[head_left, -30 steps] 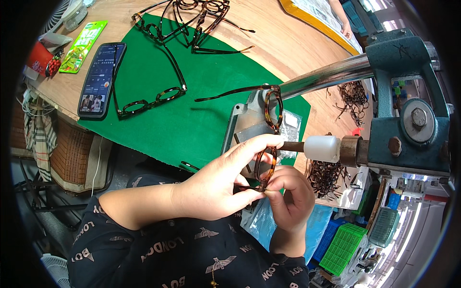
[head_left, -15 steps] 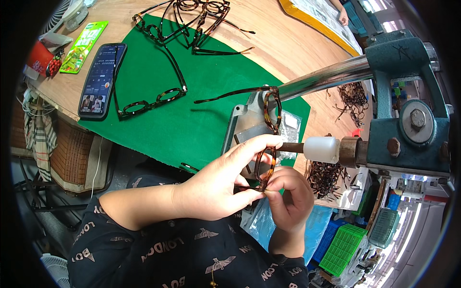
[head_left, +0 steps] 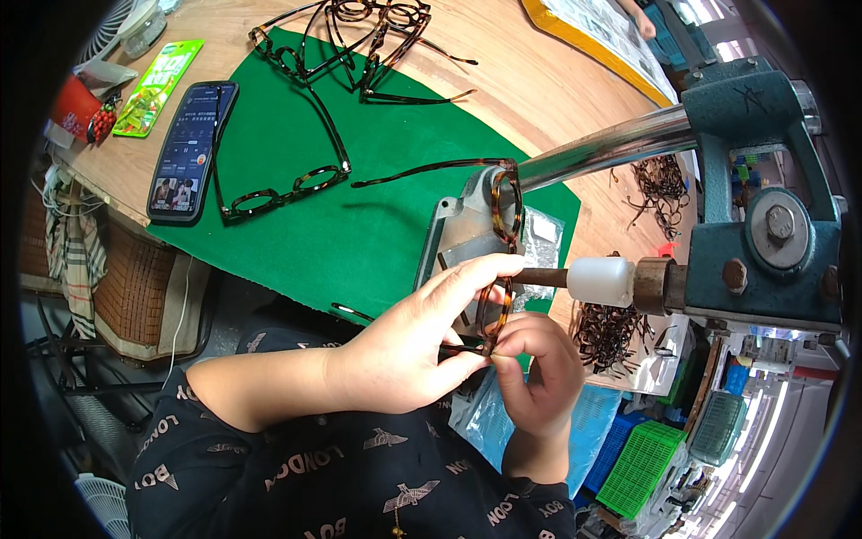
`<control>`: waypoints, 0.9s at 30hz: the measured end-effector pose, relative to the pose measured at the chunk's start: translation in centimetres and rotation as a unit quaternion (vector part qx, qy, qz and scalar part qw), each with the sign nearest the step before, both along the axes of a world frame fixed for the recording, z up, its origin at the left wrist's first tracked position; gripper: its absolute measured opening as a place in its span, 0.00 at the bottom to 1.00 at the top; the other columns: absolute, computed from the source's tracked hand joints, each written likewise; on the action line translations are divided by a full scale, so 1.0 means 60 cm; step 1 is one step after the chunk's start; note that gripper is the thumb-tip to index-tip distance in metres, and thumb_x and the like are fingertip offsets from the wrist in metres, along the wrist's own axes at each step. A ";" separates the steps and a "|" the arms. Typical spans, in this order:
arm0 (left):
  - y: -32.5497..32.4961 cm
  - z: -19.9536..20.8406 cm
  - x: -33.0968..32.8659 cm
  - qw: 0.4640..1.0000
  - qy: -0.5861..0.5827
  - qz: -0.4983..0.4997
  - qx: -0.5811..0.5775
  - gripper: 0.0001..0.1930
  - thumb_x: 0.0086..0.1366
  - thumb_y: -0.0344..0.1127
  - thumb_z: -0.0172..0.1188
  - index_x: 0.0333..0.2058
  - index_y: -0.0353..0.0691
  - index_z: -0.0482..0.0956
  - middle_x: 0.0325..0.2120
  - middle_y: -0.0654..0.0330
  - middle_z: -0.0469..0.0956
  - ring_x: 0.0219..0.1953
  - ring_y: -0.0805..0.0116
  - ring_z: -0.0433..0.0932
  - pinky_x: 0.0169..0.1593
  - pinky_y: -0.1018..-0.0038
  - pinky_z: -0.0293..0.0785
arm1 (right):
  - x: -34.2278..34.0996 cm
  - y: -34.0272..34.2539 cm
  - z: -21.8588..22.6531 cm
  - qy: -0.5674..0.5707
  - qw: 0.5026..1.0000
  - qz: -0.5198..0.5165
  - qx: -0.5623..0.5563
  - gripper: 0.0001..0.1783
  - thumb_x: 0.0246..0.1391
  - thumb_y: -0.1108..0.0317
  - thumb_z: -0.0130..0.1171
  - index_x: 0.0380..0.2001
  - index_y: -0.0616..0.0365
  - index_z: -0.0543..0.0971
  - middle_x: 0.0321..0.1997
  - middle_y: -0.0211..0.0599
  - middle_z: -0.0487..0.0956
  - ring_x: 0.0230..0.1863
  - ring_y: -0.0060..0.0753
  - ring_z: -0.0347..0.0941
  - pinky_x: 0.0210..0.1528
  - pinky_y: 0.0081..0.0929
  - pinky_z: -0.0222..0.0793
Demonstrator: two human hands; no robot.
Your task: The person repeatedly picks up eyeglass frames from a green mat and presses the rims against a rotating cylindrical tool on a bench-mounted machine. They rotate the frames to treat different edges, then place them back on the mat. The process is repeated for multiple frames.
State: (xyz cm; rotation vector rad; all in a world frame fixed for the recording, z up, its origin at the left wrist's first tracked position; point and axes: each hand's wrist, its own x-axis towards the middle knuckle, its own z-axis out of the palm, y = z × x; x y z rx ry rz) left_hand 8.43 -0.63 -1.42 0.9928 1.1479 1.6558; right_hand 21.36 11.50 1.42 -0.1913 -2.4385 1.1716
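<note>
A tortoiseshell eyeglass frame is upright between my hands, one temple reaching left over the green mat and the other partly hidden by my left hand. My left hand is closed on it, forefinger at the bridge and thumb at the lower end of the rim. With thumb and fingertips, my right hand pinches the lower corner of the same frame, near the hinge. Just right of the frame are the brown rod and white plastic collar of a green bench press; whether rod and frame touch I cannot tell.
On the green mat lie another eyeglass frame and several more at the back. A phone and a green packet are at left. Loose temples are heaped under the press. Another person's hand shows at far right.
The frame in my hands has tilted slightly, its upper temple shifting left and a little up. My hands have moved only slightly. The other person's hand at the far right has moved up.
</note>
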 end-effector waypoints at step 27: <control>0.002 0.000 0.002 1.000 -0.027 -0.008 0.010 0.41 0.48 0.13 0.55 0.61 0.41 0.50 0.59 0.54 0.53 0.57 0.65 0.61 0.37 0.82 0.75 | 0.003 0.003 -0.005 0.013 0.999 -0.003 -0.037 0.06 0.43 0.82 0.59 0.26 0.64 0.74 0.28 0.42 0.76 0.31 0.38 0.73 0.37 0.28 0.69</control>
